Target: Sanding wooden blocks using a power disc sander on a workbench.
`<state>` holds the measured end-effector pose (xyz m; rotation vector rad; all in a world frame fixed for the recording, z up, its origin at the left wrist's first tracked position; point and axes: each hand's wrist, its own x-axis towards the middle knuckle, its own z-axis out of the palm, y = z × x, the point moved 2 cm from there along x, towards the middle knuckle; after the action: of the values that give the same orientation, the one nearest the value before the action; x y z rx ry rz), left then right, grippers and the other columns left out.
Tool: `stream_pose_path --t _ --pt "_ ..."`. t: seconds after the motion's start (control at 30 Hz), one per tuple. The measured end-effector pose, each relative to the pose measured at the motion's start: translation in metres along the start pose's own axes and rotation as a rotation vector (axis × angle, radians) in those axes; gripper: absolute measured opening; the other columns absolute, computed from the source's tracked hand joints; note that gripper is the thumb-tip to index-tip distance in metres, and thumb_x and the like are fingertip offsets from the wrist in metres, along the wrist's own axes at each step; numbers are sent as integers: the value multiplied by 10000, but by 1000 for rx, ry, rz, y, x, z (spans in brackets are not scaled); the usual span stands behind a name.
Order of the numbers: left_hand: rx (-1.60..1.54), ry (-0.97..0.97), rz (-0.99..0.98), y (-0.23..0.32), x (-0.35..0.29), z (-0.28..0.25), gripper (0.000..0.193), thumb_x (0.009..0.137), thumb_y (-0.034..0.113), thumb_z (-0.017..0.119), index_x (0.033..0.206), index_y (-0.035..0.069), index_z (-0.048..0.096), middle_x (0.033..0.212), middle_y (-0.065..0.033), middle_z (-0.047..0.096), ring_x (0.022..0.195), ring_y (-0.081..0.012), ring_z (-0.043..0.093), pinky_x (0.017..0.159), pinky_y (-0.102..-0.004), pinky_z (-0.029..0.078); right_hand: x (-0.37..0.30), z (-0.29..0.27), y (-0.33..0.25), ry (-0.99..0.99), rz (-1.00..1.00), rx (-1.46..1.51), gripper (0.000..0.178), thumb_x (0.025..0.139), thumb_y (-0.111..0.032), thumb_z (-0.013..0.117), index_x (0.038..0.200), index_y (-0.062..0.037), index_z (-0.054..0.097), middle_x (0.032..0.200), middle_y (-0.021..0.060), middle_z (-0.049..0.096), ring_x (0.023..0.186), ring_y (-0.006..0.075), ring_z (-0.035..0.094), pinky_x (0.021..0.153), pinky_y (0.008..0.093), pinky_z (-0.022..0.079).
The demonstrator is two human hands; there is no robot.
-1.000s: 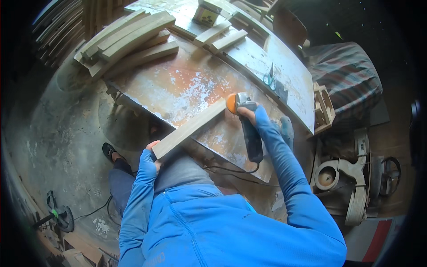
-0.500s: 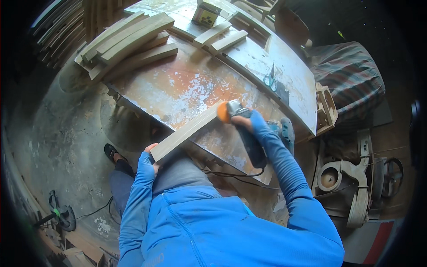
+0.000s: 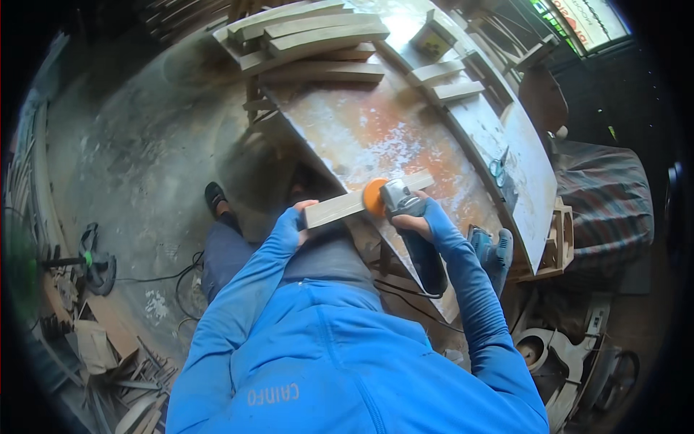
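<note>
A pale, squared wooden piece lies slantwise across the worktable's near edge, its near end sticking out over my lap. My left hand is wrapped round that near end. In my right hand is an angle grinder, its dark body slanting back toward me and its metal head pointing left. The grinder's orange disc rests against the wood around its middle, hiding a strip of it. Beyond the grinder, the far end of the piece reaches onto the table.
The stained worktable carries stacked curved wood pieces at the far left. Scissors, two short blocks and a tin sit on the white board. A blue power tool stands right of my forearm. Cords trail below.
The disc has gone from the far end of the wood to about its middle, nearer my left hand. The wood lies flatter across the view, which has itself turned and shifted.
</note>
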<state>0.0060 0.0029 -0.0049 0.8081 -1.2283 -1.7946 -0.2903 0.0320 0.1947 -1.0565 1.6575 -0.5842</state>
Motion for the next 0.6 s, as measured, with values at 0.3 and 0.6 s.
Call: stream_pose_path --t 0.3,0.6 --pt "9 9 -120 26 0 4 622 798 -102 767 1361 24 535 1237 -74 666 1145 -159 613 1032 -328 481 13 80 -34 -193 -136 -159 948 674 -355 911 1385 79 460 1157 171 665 1057 212 644 956 300 506" --pt "67 29 -150 22 0 2 561 802 -45 808 1304 3 563 1227 -88 669 1143 -172 618 1051 -347 478 13 94 -41 -219 -141 -226 923 680 -360 904 1369 72 467 1126 173 675 1040 217 655 942 319 521"
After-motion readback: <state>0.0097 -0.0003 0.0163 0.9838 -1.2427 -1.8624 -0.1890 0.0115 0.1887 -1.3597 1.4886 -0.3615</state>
